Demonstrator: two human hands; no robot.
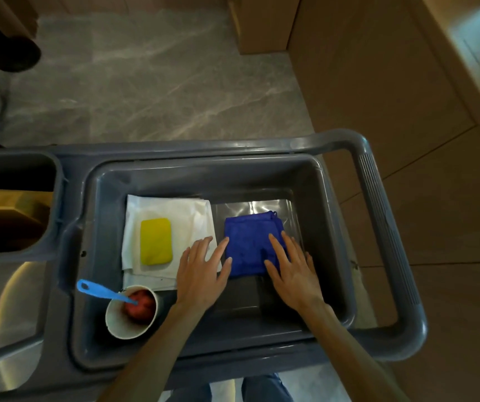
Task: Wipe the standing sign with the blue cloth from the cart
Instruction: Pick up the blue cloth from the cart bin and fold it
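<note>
Nearest the camera, two bare forearms reach forward into the grey tub [331, 227] of the cart [383, 216]. The left hand [202, 274] lies flat with fingers spread, mostly over the white sheet [186, 216]; only its thumb and forefinger touch the left edge of the blue cloth [247, 245]. The right hand [294, 271] is also open and flat, fingers resting on the cloth's right half, palm over its near right corner. Neither hand has closed on anything.

The cloth lies folded on the tub floor, right of centre, roughly square, running slightly longer away from the person. It sits just ahead of both hands, more under the right one, so I judge the right hand better placed to gather it, with the left pinching the opposite edge.

Left of it, a yellow sponge [156, 241] rests on the sheet. Beyond the cart lies marble floor [146, 91]; no sign can be made out.
</note>
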